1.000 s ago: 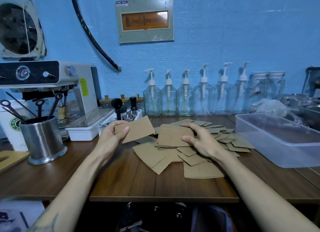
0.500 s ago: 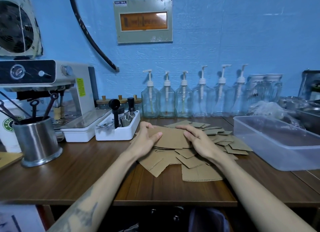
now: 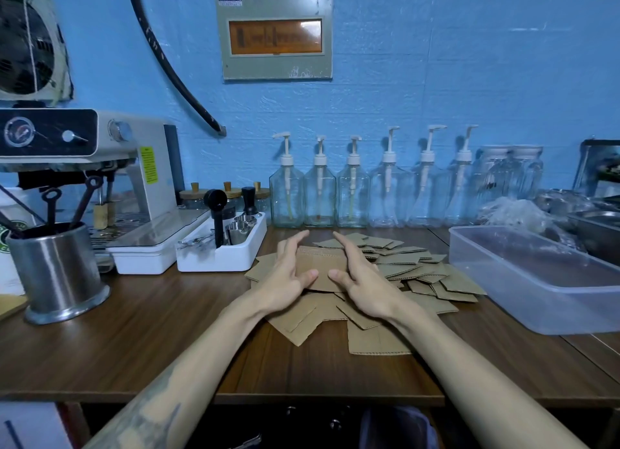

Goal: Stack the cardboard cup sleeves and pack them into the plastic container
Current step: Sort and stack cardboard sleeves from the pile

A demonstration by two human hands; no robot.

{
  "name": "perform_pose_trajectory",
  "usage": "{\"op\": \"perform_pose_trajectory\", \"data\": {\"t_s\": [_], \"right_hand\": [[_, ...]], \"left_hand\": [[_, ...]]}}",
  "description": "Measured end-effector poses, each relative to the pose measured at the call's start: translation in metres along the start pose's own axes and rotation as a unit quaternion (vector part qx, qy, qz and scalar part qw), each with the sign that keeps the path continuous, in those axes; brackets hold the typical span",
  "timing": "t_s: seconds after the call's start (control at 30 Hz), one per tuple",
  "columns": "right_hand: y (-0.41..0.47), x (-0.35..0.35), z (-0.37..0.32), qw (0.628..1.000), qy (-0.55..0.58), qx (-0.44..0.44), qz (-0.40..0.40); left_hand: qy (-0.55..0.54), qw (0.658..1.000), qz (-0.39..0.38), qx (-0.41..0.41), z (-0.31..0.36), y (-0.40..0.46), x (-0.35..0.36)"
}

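Observation:
Several flat brown cardboard cup sleeves lie scattered in a loose pile at the middle of the wooden counter. On top of the pile sits a small stack of sleeves. My left hand presses against the stack's left edge and my right hand against its right edge, fingers spread, thumbs at the near edge. A clear plastic container stands empty at the right, apart from both hands.
A white tray with a black scoop and metal cups stands left of the pile, next to an espresso machine. A steel utensil cup is at far left. Pump bottles line the back wall. Steel pans sit behind the container.
My left hand brought one sleeve from the left onto the stack under my right hand. Both hands now flank the stack with fingers spread.

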State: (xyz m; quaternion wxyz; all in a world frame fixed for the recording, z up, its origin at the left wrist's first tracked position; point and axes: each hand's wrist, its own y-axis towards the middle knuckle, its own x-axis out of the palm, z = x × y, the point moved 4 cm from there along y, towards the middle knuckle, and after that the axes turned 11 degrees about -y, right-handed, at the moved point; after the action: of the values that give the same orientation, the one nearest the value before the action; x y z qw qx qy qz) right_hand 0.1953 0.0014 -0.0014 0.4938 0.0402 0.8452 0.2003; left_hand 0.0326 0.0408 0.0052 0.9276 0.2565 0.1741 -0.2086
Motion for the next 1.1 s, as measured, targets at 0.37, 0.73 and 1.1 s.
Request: {"op": "perform_pose_trajectory", "data": {"t_s": [0.37,0.73,1.1], "right_hand": [[-0.003,-0.010,0.002,0.999,-0.003,-0.026,0.038],[-0.001,-0.016,0.013,0.998,0.037,-0.005,0.058],[-0.004,-0.019,0.016,0.997,0.038,0.006,0.070]], "left_hand": [[-0.022,0.999,0.040,0.013,-0.010,-0.002,-0.023],[0.092,0.993,-0.016,-0.070,-0.033,-0.044,-0.061],[0.112,0.986,-0.036,-0.122,-0.040,-0.042,-0.064]]}}
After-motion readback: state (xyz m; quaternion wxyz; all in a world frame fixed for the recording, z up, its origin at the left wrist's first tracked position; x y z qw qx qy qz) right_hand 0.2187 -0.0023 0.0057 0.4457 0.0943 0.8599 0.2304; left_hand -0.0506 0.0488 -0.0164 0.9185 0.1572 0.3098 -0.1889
